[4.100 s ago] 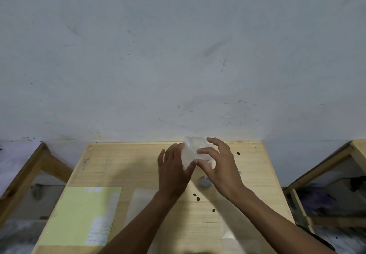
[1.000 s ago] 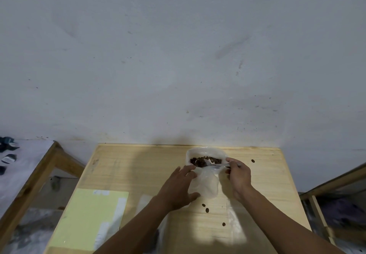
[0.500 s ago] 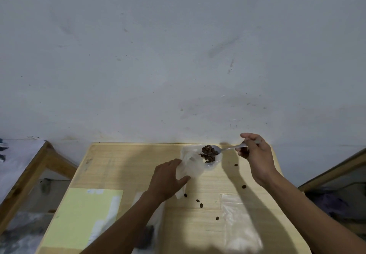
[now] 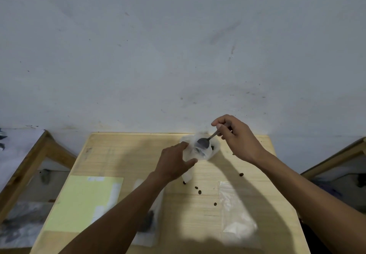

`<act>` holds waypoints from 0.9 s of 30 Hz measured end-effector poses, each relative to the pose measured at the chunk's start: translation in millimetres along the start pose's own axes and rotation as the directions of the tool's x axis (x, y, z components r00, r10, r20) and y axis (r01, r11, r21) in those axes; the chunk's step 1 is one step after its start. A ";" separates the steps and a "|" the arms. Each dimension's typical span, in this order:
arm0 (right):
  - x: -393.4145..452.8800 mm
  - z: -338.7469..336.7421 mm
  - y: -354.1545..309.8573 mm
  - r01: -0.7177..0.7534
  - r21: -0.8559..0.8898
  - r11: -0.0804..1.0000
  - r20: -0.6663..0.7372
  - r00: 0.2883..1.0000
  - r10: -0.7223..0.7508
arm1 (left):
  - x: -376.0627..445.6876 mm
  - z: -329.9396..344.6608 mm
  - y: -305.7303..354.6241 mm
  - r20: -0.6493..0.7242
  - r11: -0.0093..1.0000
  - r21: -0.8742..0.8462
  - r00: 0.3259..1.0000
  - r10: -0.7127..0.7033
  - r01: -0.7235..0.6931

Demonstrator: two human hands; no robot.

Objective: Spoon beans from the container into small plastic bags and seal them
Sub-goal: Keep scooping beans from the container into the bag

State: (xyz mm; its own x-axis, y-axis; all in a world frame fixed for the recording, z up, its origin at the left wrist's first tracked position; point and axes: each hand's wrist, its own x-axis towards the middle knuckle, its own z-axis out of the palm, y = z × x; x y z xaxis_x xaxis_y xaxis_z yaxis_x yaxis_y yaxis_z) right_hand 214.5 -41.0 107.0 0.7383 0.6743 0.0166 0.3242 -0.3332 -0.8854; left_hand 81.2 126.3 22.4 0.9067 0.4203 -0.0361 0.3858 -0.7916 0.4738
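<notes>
My left hand (image 4: 174, 164) holds a small clear plastic bag (image 4: 195, 152) upright, thumb and fingers pinching its mouth. My right hand (image 4: 236, 137) grips the handle of a metal spoon (image 4: 204, 141) whose bowl tips down into the bag's mouth. Just behind the bag stands the white bean container (image 4: 214, 147), mostly hidden, with a few dark beans showing inside. All of this is at the far middle of the wooden table (image 4: 122, 154).
Several loose beans (image 4: 199, 191) lie scattered on the table in front of the bag. An empty clear bag (image 4: 235, 212) lies flat at the right, another bag (image 4: 150, 214) under my left forearm. A pale yellow sheet (image 4: 83, 202) covers the near left. A wall rises directly behind.
The spoon, loaded with beans and held level over the container half a second ago, is now tipped into the bag. My right hand moved left and rose; the left hand keeps its hold.
</notes>
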 end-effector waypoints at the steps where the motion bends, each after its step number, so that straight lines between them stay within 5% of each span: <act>1: 0.9 -1.2 -1.1 0.025 -0.013 1.000 0.008 1.000 -0.025 | -1.3 0.1 -1.4 0.003 1.000 -0.008 1.000 -0.008 0.008; 5: 7.0 -6.6 -1.4 0.063 0.037 0.997 -0.086 0.994 -0.060 | -5.4 1.5 -12.2 0.013 0.997 -0.056 0.999 -0.053 0.053; 11: 21.2 -10.2 25.0 -0.040 0.154 0.987 -0.273 0.959 0.081 | -12.3 7.6 -33.4 0.046 0.995 -0.086 0.998 -0.038 0.042; 18: 26.6 16.2 79.3 -0.210 0.156 0.965 -0.217 0.946 0.240 | -11.4 9.6 -38.9 0.139 0.991 -0.002 0.982 0.131 -0.132; 27: 25.0 55.4 108.7 -0.281 0.203 0.938 -0.209 0.923 0.322 | 2.7 14.6 -41.8 0.245 0.988 -0.040 0.957 0.157 -0.152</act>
State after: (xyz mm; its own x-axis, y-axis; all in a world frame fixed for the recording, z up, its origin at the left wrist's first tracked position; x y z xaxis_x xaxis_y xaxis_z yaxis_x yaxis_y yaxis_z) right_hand 235.4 -23.9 -14.6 0.9096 0.3779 -0.1727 -0.0234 -0.3685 -0.9293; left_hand 69.9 154.1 -10.3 0.9698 0.1695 -0.1756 0.2368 -0.8278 0.5086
